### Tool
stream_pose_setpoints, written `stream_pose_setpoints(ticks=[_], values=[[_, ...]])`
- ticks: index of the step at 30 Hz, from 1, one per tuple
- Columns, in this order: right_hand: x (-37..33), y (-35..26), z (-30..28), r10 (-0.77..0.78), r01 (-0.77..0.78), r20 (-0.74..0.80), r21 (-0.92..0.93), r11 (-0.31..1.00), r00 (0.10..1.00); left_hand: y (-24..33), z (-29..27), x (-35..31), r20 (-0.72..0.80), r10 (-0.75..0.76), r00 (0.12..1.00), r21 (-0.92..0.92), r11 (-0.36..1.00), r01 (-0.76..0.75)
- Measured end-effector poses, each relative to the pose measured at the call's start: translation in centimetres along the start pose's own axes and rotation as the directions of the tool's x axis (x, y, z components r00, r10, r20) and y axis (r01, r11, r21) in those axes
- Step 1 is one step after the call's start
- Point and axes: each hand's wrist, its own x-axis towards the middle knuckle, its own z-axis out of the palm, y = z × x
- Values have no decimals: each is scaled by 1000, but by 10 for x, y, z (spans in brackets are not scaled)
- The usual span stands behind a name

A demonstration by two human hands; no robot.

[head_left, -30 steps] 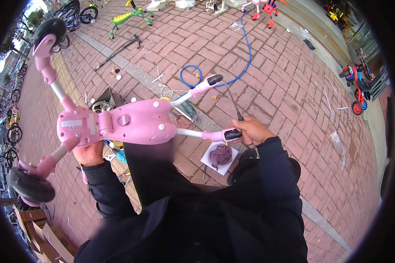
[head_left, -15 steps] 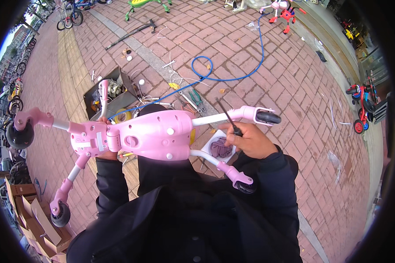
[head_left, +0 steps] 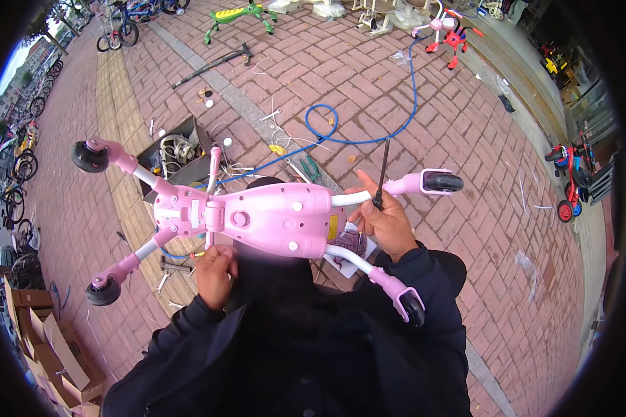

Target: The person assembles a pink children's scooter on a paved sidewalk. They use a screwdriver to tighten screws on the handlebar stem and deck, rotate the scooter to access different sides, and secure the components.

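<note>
Across my lap lies a pink four-legged ride-on toy, underside up, with white tube legs and black wheels. My left hand is closed around the near end of its handlebar, which its fingers mostly cover. The far handlebar grip sticks out on the other side. In my right hand is a screwdriver, its dark shaft pointing away from me. That hand is beside the toy's right-hand far leg; whether it touches the leg I cannot tell. Partly hidden under the toy is a white box with purplish pieces.
Beyond the toy stand an open toolbox, pliers and loose wrenches. A blue hose loops over the brick paving. Cardboard boxes are at the lower left. A red-and-blue tricycle stands at the right.
The toy has shifted right and turned slightly. My left hand has moved from beneath its front end to the near handlebar. The screwdriver now points more straight away from me.
</note>
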Motion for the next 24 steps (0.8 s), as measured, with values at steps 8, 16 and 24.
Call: stream_pose_setpoints(ticks=[8, 16, 24], values=[[1, -4, 7, 36, -40, -42, -111, 993, 998, 110, 91, 58, 711, 556, 431, 497, 37, -867], [-31, -85, 0, 244, -110, 72, -746, 657, 967, 107, 107, 69, 670, 517, 533, 497, 221, -839], [-66, -132, 2, -75, 65, 27, -827, 558, 997, 104, 108, 68, 611, 572, 547, 539, 205, -817]])
